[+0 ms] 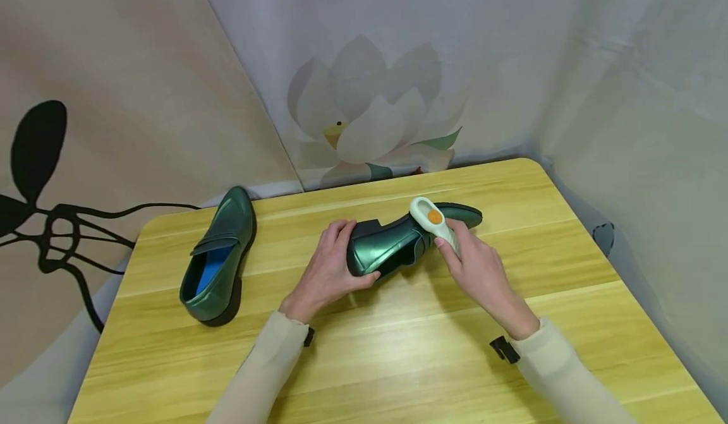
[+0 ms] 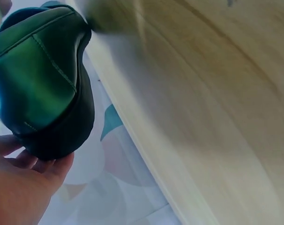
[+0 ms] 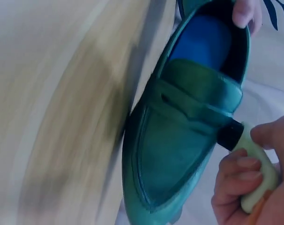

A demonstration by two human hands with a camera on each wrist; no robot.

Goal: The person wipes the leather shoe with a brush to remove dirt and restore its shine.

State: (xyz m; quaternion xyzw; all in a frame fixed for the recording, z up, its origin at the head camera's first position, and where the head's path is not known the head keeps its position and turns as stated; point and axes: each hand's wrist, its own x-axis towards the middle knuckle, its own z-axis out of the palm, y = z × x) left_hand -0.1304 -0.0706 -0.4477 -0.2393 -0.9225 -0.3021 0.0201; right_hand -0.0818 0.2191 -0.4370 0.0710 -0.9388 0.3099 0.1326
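Observation:
My left hand [image 1: 332,269] grips a metallic green loafer [image 1: 372,250] by the heel, and in the left wrist view its fingers [image 2: 41,165] lie against the dark heel. The loafer is tilted on its side, toe to the right, sole turned away from me. In my right hand [image 1: 483,269] is a small pale-handled brush [image 1: 422,210] with an orange oval patch. The right wrist view shows the brush's dark head [image 3: 230,134] against the side of the loafer, beside the strap; its bristles cannot be made out. A blue insole [image 3: 201,43] shows inside.
A matching green loafer [image 1: 227,222] stands upright at the table's left, toe toward the back. The wooden table [image 1: 375,361] has a rounded back right corner. Printed cloth [image 1: 375,95] hangs behind the table.

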